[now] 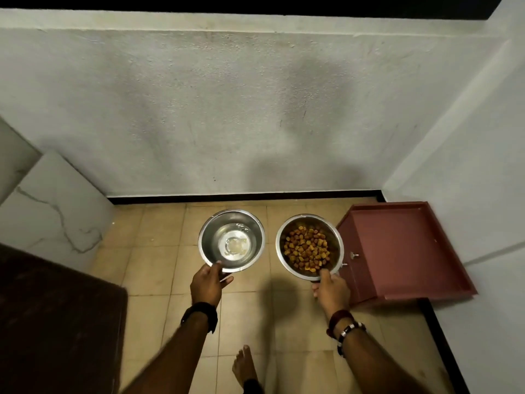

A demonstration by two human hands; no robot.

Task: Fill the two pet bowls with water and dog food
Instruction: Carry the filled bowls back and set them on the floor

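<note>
Two walls meet in a corner here, and the rough, whitewashed back wall (227, 109) is the biggest thing in view; every place below is given from it. At its foot runs a beige tiled floor (159, 251), and to the right along the wall's base, in the corner, stands a low reddish-pink cabinet with a raised rim and small metal knobs (397, 245). Far to the left of the wall's base and nearer the person sits a dark brown wooden surface (56, 322). Just in front of the wall's base, side by side and a little apart, are two round stainless-steel pet bowls: the left bowl (231, 240) has clear water in it, the right bowl (309, 246) holds brown and orange dog food pellets and overlaps the cabinet's front edge in this view. Both seem held above the tiles, though I cannot tell the gap. The left hand (207, 285) is closed on the near rim of the water bowl, thumb over the edge; the right hand (331, 291) grips the near rim of the food bowl likewise. Each bowl lies straight ahead of its own hand, toward the wall, so setting them down looks like a plain lowering, level for the water. A bare foot (244, 365) shows farthest from the wall.
</note>
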